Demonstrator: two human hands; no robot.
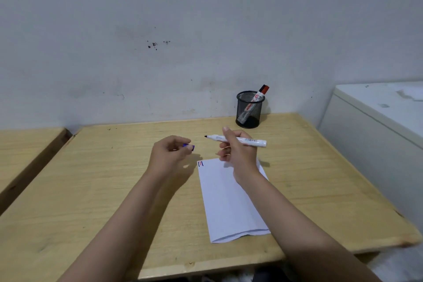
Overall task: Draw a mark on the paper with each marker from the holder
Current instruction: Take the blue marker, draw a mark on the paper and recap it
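Observation:
My right hand [238, 150] holds an uncapped white marker [251, 141] level above the table, its dark tip pointing left. My left hand [170, 152] pinches the blue cap [189, 147] just left of that tip, a small gap between them. Below both hands lies a white sheet of paper [229, 204] with short blue and red marks [200, 163] in its far left corner. A black mesh holder [249, 110] stands at the back of the table with a red-capped marker [259, 96] leaning in it.
The wooden table [114, 190] ends at a wall behind the holder. A second wooden surface [27, 149] lies to the left across a gap. A white cabinet [377, 126] stands close on the right.

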